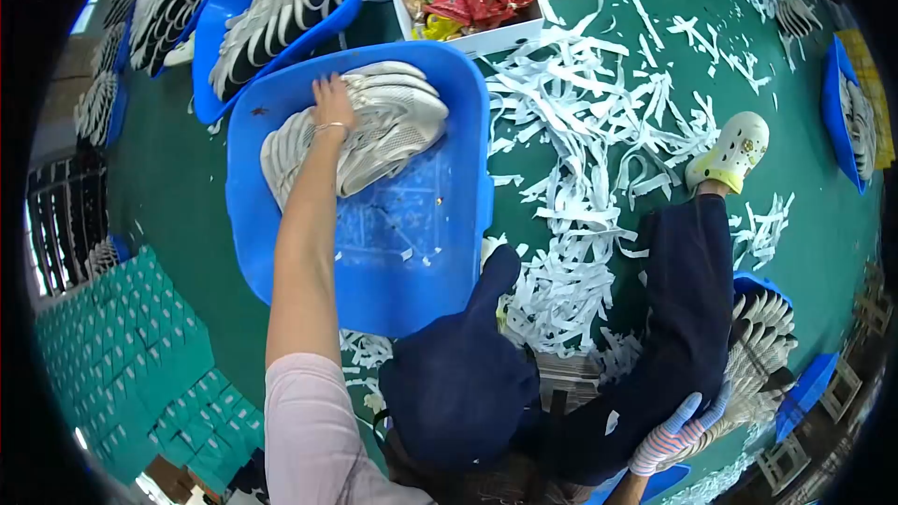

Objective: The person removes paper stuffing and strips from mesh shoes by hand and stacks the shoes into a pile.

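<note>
My bare left hand [333, 105], with a thin band at the wrist, reaches into a large blue bin [402, 304]. Its fingers are stretched out over a stack of white mesh shoe uppers [402, 122], which lies against the bin's far left side. At the lower right, my right hand [666, 440] wears a striped pink and blue knit glove. Its fingers are spread against the edge of a bundle of beige shoe uppers [753, 355], beside my leg. Part of that hand's underside is hidden.
White fabric strips [580, 178] litter the green floor. A white box [468, 37] of wrapped snacks touches the bin's far side. Another blue bin [206, 56] of uppers stands at upper left. My foot in a pale clog [739, 150] extends right. Green boxes [131, 365] are stacked left.
</note>
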Available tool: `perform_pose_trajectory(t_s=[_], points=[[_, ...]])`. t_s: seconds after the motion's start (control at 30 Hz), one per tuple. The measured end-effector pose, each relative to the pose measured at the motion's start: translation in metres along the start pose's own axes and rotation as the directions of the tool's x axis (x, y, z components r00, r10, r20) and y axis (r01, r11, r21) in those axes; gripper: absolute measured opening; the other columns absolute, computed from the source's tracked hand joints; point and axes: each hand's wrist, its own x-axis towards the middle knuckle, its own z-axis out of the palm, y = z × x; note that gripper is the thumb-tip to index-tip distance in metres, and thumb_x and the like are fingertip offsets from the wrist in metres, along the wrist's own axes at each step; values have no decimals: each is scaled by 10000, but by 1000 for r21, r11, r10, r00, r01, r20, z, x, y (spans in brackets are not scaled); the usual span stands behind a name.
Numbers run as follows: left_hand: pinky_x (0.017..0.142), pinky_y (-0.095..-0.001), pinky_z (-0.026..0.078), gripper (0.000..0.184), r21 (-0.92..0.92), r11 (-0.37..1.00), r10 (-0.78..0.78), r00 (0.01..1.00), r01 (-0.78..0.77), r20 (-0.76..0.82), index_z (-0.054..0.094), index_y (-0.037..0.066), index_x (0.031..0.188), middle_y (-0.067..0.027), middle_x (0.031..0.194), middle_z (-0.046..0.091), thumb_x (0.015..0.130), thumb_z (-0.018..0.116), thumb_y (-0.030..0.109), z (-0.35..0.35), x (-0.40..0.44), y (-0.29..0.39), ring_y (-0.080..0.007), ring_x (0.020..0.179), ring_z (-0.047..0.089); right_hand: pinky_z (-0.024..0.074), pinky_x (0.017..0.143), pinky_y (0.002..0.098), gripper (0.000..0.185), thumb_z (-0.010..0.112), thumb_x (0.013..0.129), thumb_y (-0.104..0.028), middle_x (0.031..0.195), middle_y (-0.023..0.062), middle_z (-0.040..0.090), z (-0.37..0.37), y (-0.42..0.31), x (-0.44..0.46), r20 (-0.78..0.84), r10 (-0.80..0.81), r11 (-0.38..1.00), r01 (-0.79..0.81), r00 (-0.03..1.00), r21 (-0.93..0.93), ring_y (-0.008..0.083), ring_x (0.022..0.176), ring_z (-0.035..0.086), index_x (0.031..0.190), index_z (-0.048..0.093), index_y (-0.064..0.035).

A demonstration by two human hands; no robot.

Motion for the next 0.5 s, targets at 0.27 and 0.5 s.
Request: perform_pose_trajectory(t_s=[0.27,0.5], points=[[677,-456,528,258,87,992,83,994,-90,75,673,-24,923,-199,836,672,748,649,165,-67,-21,20,-383,692,642,307,1047,324,466,418,975,-217,1373,181,442,6,-14,-8,25,-22,999,23,999,-44,301,1235,440,1394,357,-25],[666,-469,508,276,-146,977,-72,890,153,450,688,-28,882,-231,835,671,760,568,189,-36,-142,22,-432,736,629,339,1018,288,452,478,951,-194,1343,171,481,67,-9,25,-13,-139,990,139,990,5,278,1195,484,1363,406,-23]])
